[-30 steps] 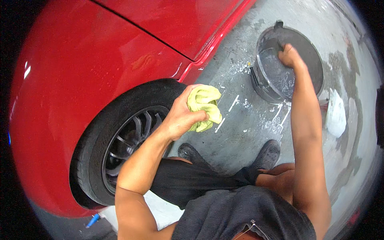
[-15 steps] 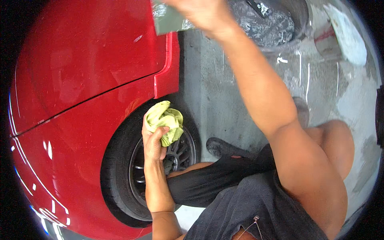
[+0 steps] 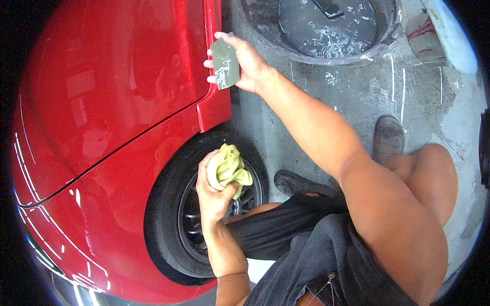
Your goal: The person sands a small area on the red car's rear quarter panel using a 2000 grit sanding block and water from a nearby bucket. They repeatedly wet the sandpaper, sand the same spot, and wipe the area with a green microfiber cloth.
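1. The red car [image 3: 127,86] filled the left side, its body cut off at the far edge; glare made its near left corner hard to make out.
2. Beside it sat the wheel [image 3: 161,224], its spokes partly hidden by the left forearm [image 3: 224,250].
3. That forearm rose from the near edge, bringing the left hand [image 3: 210,196] in front of the wheel. Its fingers, mostly concealed, curled around a crumpled yellow-green cloth [image 3: 227,167].
4. The right arm [image 3: 316,127] stretched far and leftward. The right hand [image 3: 249,62], only partly closed, held a thin, shiny grey-green sheet [image 3: 223,64] by the car's lower edge, fingertips showing past its left side; whether they touched the paint could not be told.
5. Farther right, the bucket [image 3: 347,60] was cut off, with murky water [image 3: 326,38] and an unclear dark object [image 3: 333,15] inside.
6. A pale blue object [image 3: 451,33] at the far right was also cut off.
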The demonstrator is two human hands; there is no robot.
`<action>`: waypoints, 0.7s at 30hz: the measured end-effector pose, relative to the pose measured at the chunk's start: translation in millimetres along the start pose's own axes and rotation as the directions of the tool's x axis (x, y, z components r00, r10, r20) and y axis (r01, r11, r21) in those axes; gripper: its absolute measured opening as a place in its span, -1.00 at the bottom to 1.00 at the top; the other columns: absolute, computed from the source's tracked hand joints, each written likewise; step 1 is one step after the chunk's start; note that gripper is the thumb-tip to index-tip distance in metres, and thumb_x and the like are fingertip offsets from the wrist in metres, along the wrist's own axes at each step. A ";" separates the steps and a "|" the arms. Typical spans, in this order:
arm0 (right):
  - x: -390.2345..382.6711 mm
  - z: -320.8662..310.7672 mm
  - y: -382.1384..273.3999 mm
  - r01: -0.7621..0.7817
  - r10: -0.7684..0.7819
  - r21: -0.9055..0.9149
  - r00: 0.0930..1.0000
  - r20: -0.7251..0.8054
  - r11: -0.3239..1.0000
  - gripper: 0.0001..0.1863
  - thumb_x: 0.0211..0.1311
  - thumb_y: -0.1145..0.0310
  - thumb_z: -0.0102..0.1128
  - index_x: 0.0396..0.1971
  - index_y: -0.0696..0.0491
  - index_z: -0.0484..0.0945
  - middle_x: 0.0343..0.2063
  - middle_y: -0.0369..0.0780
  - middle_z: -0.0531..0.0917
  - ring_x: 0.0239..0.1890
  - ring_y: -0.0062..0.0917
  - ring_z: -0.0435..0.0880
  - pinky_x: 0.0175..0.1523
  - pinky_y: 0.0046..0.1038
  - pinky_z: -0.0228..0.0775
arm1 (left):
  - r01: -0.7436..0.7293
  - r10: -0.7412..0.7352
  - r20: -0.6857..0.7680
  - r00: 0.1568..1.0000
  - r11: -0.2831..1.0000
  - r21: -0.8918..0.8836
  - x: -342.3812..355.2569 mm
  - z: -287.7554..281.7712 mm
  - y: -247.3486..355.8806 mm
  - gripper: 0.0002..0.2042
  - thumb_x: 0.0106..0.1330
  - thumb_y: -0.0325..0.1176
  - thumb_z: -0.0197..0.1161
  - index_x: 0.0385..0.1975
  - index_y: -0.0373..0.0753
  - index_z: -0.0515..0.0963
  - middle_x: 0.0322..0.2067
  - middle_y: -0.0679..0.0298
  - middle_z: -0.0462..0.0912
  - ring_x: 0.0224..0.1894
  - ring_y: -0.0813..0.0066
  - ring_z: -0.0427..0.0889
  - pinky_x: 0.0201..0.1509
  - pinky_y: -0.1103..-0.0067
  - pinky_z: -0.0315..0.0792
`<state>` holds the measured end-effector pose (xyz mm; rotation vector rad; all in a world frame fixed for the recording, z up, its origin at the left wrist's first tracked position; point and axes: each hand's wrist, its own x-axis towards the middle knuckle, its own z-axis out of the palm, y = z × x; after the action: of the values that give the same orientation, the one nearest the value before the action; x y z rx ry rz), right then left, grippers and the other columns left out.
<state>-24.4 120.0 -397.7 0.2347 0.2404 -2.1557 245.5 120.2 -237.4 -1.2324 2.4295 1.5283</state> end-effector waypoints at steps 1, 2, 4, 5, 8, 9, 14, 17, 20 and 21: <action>2.9 -2.8 -1.1 0.012 -0.013 -0.017 0.999 -0.030 1.000 -0.58 0.64 0.15 -0.08 0.33 -0.01 0.34 0.09 -0.10 0.65 0.01 -0.21 0.76 0.01 0.03 0.76 | -0.002 0.001 0.034 0.999 1.000 0.011 6.2 2.4 0.3 -0.20 -0.05 -0.67 0.31 0.38 -0.34 0.38 0.18 0.19 0.63 0.25 0.38 0.63 0.42 0.41 0.47; 6.4 -5.5 -3.0 0.022 -0.024 -0.038 0.998 -0.060 0.999 -0.58 0.65 0.11 -0.10 0.31 0.02 0.37 0.08 -0.11 0.66 -0.02 -0.25 0.76 -0.01 0.00 0.77 | -0.002 0.001 0.067 0.998 1.000 0.018 13.5 5.5 0.7 -0.20 -0.05 -0.67 0.31 0.38 -0.34 0.39 0.18 0.19 0.63 0.25 0.38 0.63 0.42 0.41 0.47; 25.4 -17.0 2.0 0.055 -0.060 -0.050 0.994 -0.093 0.997 -0.59 0.64 0.12 -0.09 0.24 0.08 0.42 0.03 -0.10 0.69 -0.06 -0.29 0.76 -0.03 -0.07 0.77 | -0.010 0.003 0.130 0.992 0.998 0.056 30.0 9.0 -6.5 -0.21 -0.04 -0.67 0.30 0.37 -0.32 0.41 0.19 0.18 0.64 0.26 0.39 0.63 0.42 0.42 0.47; 35.6 -21.8 6.1 0.064 -0.071 -0.067 0.991 -0.109 0.996 -0.59 0.64 0.13 -0.09 0.21 0.12 0.45 0.00 -0.10 0.70 -0.08 -0.32 0.76 -0.04 -0.11 0.77 | -0.058 0.027 0.162 0.986 0.980 0.189 39.6 10.0 -11.9 -0.22 -0.04 -0.67 0.31 0.37 -0.31 0.42 0.20 0.17 0.65 0.27 0.38 0.63 0.42 0.43 0.46; 55.0 -20.4 39.7 0.062 -0.066 -0.047 0.992 -0.105 0.997 -0.61 0.60 0.18 -0.03 0.05 0.21 0.56 -0.15 -0.07 0.77 -0.21 -0.30 0.80 -0.09 -0.19 0.75 | 0.034 -0.040 0.239 0.970 0.999 0.029 49.4 -2.7 -58.6 -0.21 -0.05 -0.69 0.34 0.36 -0.30 0.45 0.22 0.13 0.65 0.30 0.37 0.62 0.43 0.41 0.47; 45.8 -5.3 40.8 -0.043 0.043 -0.011 0.998 -0.045 0.999 -0.63 0.53 0.16 0.08 -0.03 0.21 0.54 -0.31 -0.06 0.73 -0.34 -0.29 0.76 -0.24 -0.20 0.71 | 0.000 -0.015 0.242 0.970 0.998 0.063 47.4 -6.8 -69.9 -0.22 -0.05 -0.66 0.41 0.35 -0.28 0.48 0.22 0.14 0.66 0.29 0.36 0.63 0.43 0.40 0.48; 35.9 13.3 0.4 -0.097 0.047 -0.307 0.985 -0.168 0.947 -0.38 0.62 0.01 -0.18 0.33 0.21 0.47 0.24 0.11 0.65 0.32 -0.09 0.62 0.38 -0.05 0.48 | -0.278 0.117 0.397 0.910 0.884 0.376 67.2 1.9 -74.0 -0.28 -0.06 -0.35 0.60 0.22 -0.20 0.52 0.06 -0.01 0.66 0.17 -0.08 0.63 0.28 0.19 0.54; 59.6 -29.2 -37.9 0.001 -0.041 -0.519 0.997 -0.065 0.855 -0.45 0.69 0.04 -0.06 0.34 0.19 0.47 0.29 -0.04 0.62 0.25 -0.31 0.66 0.29 -0.34 0.56 | -0.326 0.166 0.381 0.910 0.853 0.407 65.4 26.3 -79.0 -0.34 -0.03 -0.27 0.60 0.18 -0.10 0.55 0.01 -0.03 0.67 0.12 -0.14 0.66 0.15 0.10 0.57; 44.4 -26.4 -55.4 -0.048 0.047 -0.602 0.999 -0.016 0.797 -0.50 0.67 0.04 0.03 0.25 0.17 0.53 0.10 -0.14 0.69 0.01 -0.46 0.69 0.09 -0.44 0.57 | -0.346 0.069 0.511 0.857 0.812 0.471 53.5 52.4 -89.8 -0.33 -0.05 -0.27 0.59 0.17 -0.09 0.54 -0.02 -0.03 0.68 0.08 -0.18 0.70 0.10 0.01 0.59; 42.7 -37.7 -52.4 -0.051 0.046 -0.632 0.999 -0.025 0.773 -0.52 0.67 0.04 0.05 0.23 0.16 0.55 0.05 -0.16 0.70 -0.04 -0.50 0.69 0.04 -0.47 0.57 | -0.360 0.014 0.565 0.825 0.783 0.507 57.5 61.3 -99.4 -0.34 -0.05 -0.28 0.59 0.16 -0.09 0.54 -0.03 -0.03 0.68 0.07 -0.19 0.71 0.09 -0.01 0.59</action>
<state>-88.6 125.1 -440.6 -0.1441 0.9378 -1.8955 245.0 111.6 -367.3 -0.3657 2.3758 0.8211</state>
